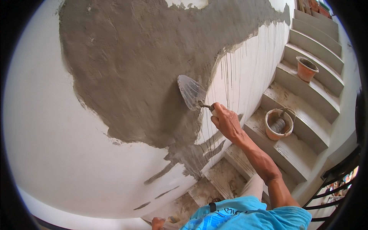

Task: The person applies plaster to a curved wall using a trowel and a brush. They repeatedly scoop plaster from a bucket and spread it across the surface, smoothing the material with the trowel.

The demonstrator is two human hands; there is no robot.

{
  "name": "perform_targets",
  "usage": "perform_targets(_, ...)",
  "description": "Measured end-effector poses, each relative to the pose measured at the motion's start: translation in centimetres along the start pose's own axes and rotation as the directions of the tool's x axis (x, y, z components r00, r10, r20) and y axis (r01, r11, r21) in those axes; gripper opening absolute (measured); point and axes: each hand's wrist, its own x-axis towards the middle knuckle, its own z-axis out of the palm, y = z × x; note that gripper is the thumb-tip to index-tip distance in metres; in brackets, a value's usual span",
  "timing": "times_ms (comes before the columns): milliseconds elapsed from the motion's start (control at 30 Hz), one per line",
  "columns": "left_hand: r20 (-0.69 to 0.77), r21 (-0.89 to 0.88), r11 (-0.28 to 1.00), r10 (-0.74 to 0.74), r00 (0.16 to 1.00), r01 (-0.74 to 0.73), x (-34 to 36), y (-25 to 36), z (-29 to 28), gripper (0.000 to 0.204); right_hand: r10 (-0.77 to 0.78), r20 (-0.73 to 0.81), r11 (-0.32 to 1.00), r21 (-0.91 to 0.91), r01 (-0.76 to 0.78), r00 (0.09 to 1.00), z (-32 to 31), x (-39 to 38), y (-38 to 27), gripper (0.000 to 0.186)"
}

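A large irregular patch of wet grey plaster (130,65) covers the white wall (46,126), with drips running down its right side. My right hand (224,119) grips the handle of a trowel (189,91), whose blade is over the plaster at its right edge. My left hand (158,223) shows only partly at the lower edge, away from the trowel; its fingers look curled, and what they hold, if anything, is hidden.
A concrete staircase (303,117) curves up along the wall. An orange bucket (304,74) sits on an upper step, and a pale bucket (271,130) with grey contents on a lower one. A black railing (329,193) is at lower right; several items pile up at the top.
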Motion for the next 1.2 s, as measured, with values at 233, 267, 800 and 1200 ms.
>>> perform_targets(233,0.068,-0.059,0.991,0.122,0.990,-0.118,3.7,-4.7,1.6,0.039,0.059,-0.348,0.996,-0.047,-0.080,0.936,-4.5,8.6,1.7,0.017)
perform_targets(267,0.074,-0.073,0.992,0.106,0.992,-0.101,3.5,-4.1,1.7,0.039,0.059,-0.341,0.996,-0.041,-0.077,0.938,-3.6,8.6,1.9,0.017)
perform_targets(800,0.083,-0.291,0.956,0.063,0.995,-0.036,0.6,-1.4,0.9,0.036,0.061,-0.285,0.998,0.039,-0.052,0.957,-1.4,7.9,1.9,0.020)
perform_targets(1200,0.167,-0.608,0.790,0.033,0.985,0.077,-2.0,-2.6,0.9,0.028,-0.023,-0.361,0.997,-0.083,-0.007,0.932,-0.3,4.5,6.1,0.016)
